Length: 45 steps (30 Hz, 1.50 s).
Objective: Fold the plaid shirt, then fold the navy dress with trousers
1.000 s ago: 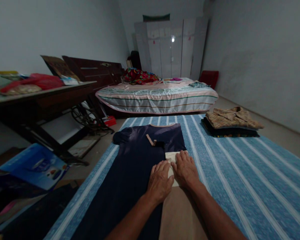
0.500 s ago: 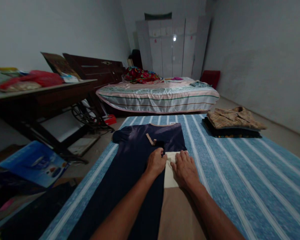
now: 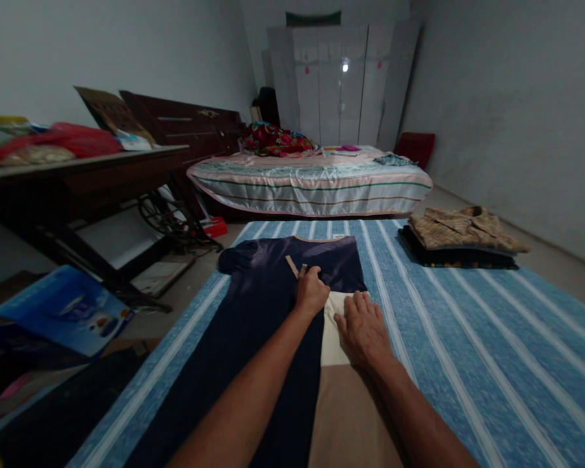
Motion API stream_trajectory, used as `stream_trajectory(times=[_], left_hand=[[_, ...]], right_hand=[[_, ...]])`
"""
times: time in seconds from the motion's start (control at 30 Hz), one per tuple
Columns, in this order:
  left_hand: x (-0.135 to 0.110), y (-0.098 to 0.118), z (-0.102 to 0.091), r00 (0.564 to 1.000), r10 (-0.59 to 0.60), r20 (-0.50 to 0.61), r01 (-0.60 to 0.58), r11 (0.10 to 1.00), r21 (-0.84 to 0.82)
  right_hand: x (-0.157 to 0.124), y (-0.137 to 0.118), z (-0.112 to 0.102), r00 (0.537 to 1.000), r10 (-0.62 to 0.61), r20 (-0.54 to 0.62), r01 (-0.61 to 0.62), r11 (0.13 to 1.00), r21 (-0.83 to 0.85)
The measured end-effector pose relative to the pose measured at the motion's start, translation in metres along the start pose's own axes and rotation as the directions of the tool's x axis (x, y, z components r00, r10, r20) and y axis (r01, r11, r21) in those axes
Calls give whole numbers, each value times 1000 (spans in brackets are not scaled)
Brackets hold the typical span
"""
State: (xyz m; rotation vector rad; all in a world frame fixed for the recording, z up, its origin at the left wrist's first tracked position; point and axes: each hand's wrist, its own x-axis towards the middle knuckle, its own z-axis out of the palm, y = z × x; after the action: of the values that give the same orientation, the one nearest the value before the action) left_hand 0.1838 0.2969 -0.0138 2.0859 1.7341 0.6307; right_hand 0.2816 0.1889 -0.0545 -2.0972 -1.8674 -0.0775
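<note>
Whereas one second ago the left hand (image 3: 312,292) lay beside the right hand (image 3: 363,328) on the cream rectangular cloth panel (image 3: 331,338), it now sits further forward at the short tan fabric strip (image 3: 291,264) on the dark navy short-sleeved garment (image 3: 253,312), fingers curled under, pinching or not I cannot tell; right hand unchanged, fingers loosely spread, flat on the panel. Garment's lower end is cut off by the frame edge and forearms. It lies on the blue white-striped mat (image 3: 468,338), bare mat rightward, folded brown clothes stack (image 3: 463,235) well apart.

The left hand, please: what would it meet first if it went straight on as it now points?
Probably the tan strip on the navy garment, just ahead of the left hand; whether they touch is unclear.
</note>
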Motion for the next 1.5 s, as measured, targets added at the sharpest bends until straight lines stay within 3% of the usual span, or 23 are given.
stream_trajectory(times=[0.8, 1.03, 1.2, 1.37, 1.5], left_hand=[[-7, -10, 1, 995, 99, 18, -100, 994, 45], [-18, -6, -11, 991, 125, 49, -125, 992, -11], [-63, -12, -36, 980, 119, 157, -115, 993, -33], [-155, -30, -69, 879, 114, 463, -56, 989, -137], [-220, -38, -88, 843, 42, 536, 29, 992, -124]], right_hand=[[0, 0, -1, 1000, -2, 8, 2, 1000, 21], [0, 1, -2, 1000, 2, 22, -3, 1000, 31], [0, 3, -6, 999, -2, 38, 0, 999, 41], [-2, 7, -7, 999, -3, 41, 1, 999, 43], [-4, 9, -9, 1000, -6, 13, 6, 1000, 29]])
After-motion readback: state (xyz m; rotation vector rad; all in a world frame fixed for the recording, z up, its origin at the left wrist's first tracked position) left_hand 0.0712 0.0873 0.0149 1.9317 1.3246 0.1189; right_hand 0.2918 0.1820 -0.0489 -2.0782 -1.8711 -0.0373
